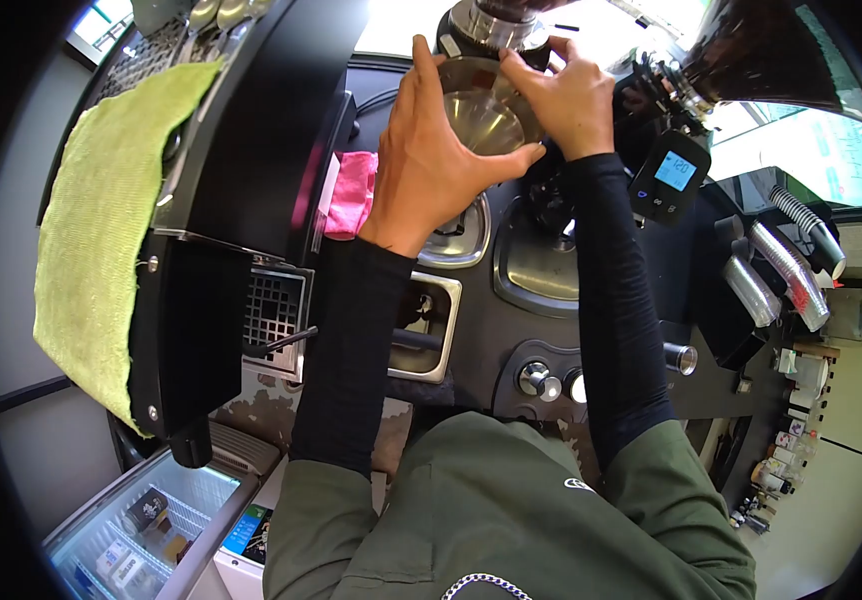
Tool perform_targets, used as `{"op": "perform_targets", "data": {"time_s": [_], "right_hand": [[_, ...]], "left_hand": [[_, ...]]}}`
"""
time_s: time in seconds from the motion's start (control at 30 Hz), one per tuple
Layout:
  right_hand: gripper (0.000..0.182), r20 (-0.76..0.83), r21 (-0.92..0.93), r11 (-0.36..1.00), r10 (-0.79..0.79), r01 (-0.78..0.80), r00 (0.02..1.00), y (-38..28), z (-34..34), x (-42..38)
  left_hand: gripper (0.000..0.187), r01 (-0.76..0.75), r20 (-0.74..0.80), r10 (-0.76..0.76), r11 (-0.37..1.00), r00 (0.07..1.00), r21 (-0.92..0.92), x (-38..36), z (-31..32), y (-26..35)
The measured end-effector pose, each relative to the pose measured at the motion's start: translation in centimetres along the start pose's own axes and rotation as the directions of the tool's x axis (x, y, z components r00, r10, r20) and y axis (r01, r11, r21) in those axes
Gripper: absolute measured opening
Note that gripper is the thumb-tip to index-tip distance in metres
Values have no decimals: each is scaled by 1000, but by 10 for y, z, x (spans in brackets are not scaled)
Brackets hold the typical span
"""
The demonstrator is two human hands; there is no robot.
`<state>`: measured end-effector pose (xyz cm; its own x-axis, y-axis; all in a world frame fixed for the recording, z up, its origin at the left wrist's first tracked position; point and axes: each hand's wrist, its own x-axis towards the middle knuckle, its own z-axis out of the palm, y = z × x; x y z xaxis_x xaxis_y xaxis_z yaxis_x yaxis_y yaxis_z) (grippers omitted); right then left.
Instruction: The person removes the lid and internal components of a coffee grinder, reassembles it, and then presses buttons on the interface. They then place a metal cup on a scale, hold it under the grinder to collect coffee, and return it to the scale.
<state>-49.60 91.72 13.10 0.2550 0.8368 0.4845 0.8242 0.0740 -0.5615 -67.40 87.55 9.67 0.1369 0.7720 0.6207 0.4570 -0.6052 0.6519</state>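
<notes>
Shiny, round, cone-sided metal bowl (486, 122) was up top-centre, above the black countertop (476, 320), just by a round black collar w/ bright steel top (496, 28). L hand (426, 155) held it, spread wide round the side; R hand (568, 100) held the upper rim in a narrower grip. Prob. light, stiff, a bit slippery, could dent; best hold = opp. sides of rim. Wt. on each hand: can't tell.

Worn: dark olive-green top (496, 500), loose elbow-length sleeves (676, 480); small white chest logo (579, 485); snug black wrist-length undersleeves (616, 290); silver link chain (481, 577).
</notes>
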Motion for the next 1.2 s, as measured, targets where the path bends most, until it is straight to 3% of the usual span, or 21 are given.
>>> {"op": "perform_targets", "data": {"time_s": [0.17, 0.23, 0.3, 0.33, 0.53, 0.73, 0.97, 1.03, 1.1, 1.13, 1.17, 1.2], "right_hand": [[72, -1, 22, 1000, -17, 17, 1000, 10, 2, 2], [62, -2, -37, 999, -25, 25, 1000, 11, 3, 0], [31, -56, 83, 980, -176, 180, 983, -9, -6, -4], [39, -104, 82, 975, -196, 204, 975, -7, -4, -3], [35, -79, 174, 968, -171, 183, 982, -10, -4, -2], [33, -96, 102, 974, -195, 204, 976, -16, -3, -3], [34, -86, 165, 973, -150, 163, 985, -16, -2, -3], [34, -78, 62, 974, -213, 218, 974, -14, -2, -2], [46, 28, -307, 896, -330, 322, 944, 37, 13, 9], [36, 221, -561, 677, -430, 475, 875, 36, 10, 7], [37, 254, -325, 943, 11, 74, 967, 5, 4, 4], [42, 169, -141, 989, 59, -36, 984, 4, 6, 0]], "left_hand": [[139, 5, -41, -6, 1000, 999, -21, 2, -5, 9], [140, 102, 97, -100, 995, 990, -13, 8, -14, 16], [140, 56, 68, -54, 998, 996, -28, 5, -10, 9], [141, 69, 80, -69, 998, 994, -5, 6, -13, 13], [142, 53, 64, -52, 999, 997, -3, 4, -6, 4], [142, 24, 43, -23, 999, 999, -44, 4, -5, 2], [140, 53, 61, -50, 998, 997, -38, 6, -6, 4], [139, 50, 60, -47, 998, 997, -47, 4, -8, 5], [139, 33, 59, -30, 998, 998, -62, 3, -7, 5], [134, 17, 25, -16, 999, 1000, -30, -1, -5, 2], [130, -10, -7, 10, 1000, 1000, -10, 2, -2, 3], [116, 4, 18, -3, 997, 1000, -73, 6, -7, 13]]}}
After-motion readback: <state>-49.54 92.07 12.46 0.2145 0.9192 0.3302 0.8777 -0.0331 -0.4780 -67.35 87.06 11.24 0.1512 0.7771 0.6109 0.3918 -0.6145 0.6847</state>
